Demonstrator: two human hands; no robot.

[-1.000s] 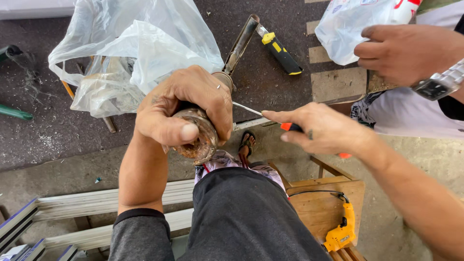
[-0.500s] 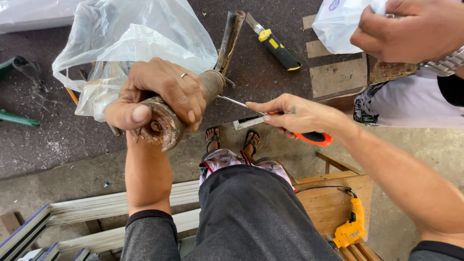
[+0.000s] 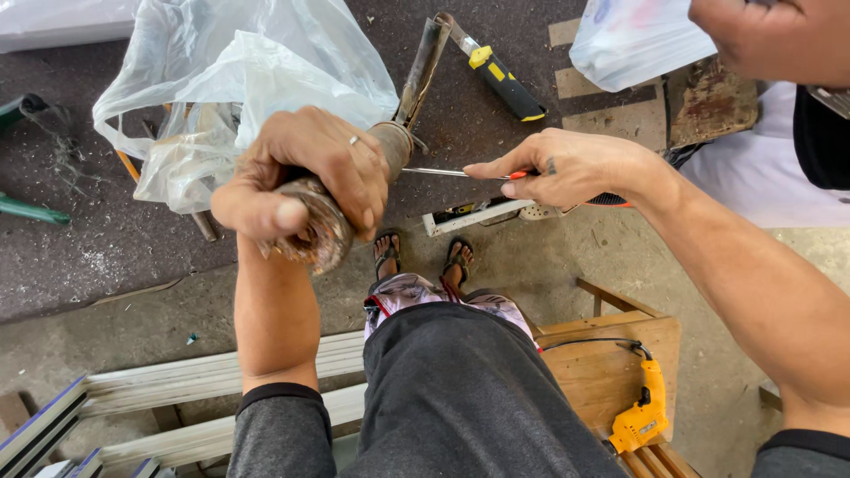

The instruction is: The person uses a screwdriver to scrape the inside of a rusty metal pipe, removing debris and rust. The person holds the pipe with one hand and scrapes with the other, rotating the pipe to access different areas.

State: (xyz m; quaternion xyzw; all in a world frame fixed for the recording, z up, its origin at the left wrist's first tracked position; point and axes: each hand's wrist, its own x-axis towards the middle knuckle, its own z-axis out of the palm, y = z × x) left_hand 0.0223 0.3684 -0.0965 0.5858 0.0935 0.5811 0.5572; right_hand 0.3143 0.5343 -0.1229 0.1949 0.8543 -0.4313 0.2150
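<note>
Overhead, head view only:
Left hand: the left hand [image 3: 305, 181] is clamped around a rusty cylindrical part [image 3: 328, 226], fingers wrapped tight, holding it up at chest level so its crusted round end faces the camera.
Part shape: it narrows into a long metal arm [image 3: 423, 62], brown, pitted and flaky.
Right hand: the right hand [image 3: 567, 166] is pinched shut on a screwdriver [image 3: 460, 173], its thin bright shaft level and its tip at the part's side, seemingly to probe there.
Handle: orange, mostly hidden.
Around: crinkled clear plastic bag [image 3: 239, 80], yellow-black tool [image 3: 500, 75], yellow drill [image 3: 645, 416] on a wooden bench [image 3: 602, 363]; another person's hand [image 3: 770, 35] grips a second bag [image 3: 633, 35].
</note>
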